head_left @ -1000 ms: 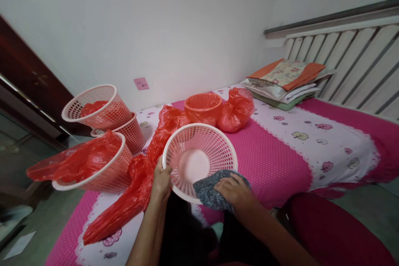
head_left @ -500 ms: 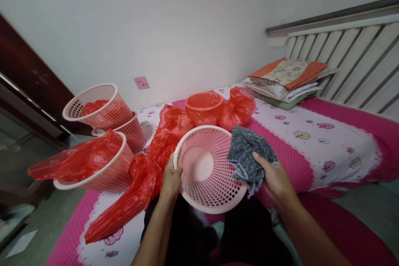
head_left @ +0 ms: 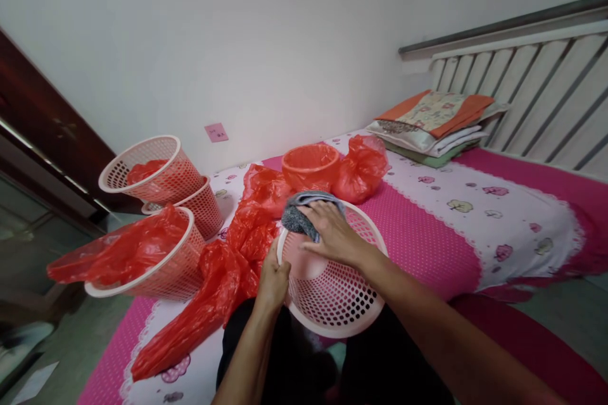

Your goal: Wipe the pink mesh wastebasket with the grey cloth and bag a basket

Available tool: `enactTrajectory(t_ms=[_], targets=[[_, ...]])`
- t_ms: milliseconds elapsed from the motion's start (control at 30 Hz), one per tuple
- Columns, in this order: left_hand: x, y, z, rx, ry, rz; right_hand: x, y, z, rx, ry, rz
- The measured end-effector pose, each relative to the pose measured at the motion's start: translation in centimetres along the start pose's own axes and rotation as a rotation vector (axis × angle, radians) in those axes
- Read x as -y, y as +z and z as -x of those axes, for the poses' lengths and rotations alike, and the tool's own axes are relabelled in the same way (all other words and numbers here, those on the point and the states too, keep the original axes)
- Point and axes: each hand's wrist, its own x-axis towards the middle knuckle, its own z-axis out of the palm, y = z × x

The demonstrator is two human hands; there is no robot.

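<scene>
Behind everything stands a pale, plain plastered wall [head_left: 294, 44], and below it spreads a bed [head_left: 418, 221] covered in magenta dotted fabric and white floral panels. At the right is a white ribbed metal radiator [head_left: 522, 95]. Pink perforated plastic baskets crowd the left: one at the front [head_left: 183, 275] tipped on its side, and one [head_left: 178, 168] leaning on another [head_left: 206, 205] behind it. A long, crumpled red plastic bag [head_left: 213, 294] trails between them and the round pink perforated plastic basket [head_left: 327, 285] in hand, which is held over the lap, its mouth tilted towards the wearer.

The left hand [head_left: 274, 278] pinches its near-left rim, thumb on the inside. The right hand [head_left: 335, 231] lies across a grey knitted cloth [head_left: 297, 220] draped at the far-left rim (the thumb stands apart from the fingers); whether the hidden fingertips curl round that edge cannot be made out.

A hard push there could twist the basket, I judge, since only one visible pinch steadies it. Loose cloth might also snag in the holes, and an elbow swung left could drag the slippery bag.
</scene>
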Motion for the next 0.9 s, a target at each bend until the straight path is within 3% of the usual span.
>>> enactTrajectory(t_ms=[67,200,400,700,900], targets=[[-0.1,-0.1,-0.1,-0.005,-0.024,0.006,-0.1,0.0,-0.1,0.067,-0.017,-0.028],[-0.6,-0.1,0.0,0.044,-0.012,0.023,-1.0,-0.8,-0.5,0.026,-0.019,-0.106],[-1.2,0.4,0.4,0.092,-0.034,-0.028,-3.4,-1.2,-1.6,0.076,0.021,0.084],[-0.7,0.6,-0.2,0.067,-0.001,0.003,-1.7,2.6,0.9,-0.089,-0.06,0.263],[-0.8,0.8,-0.3,0.046,-0.007,0.003,-0.9,4.3,-0.3,-0.132,-0.088,0.25]])
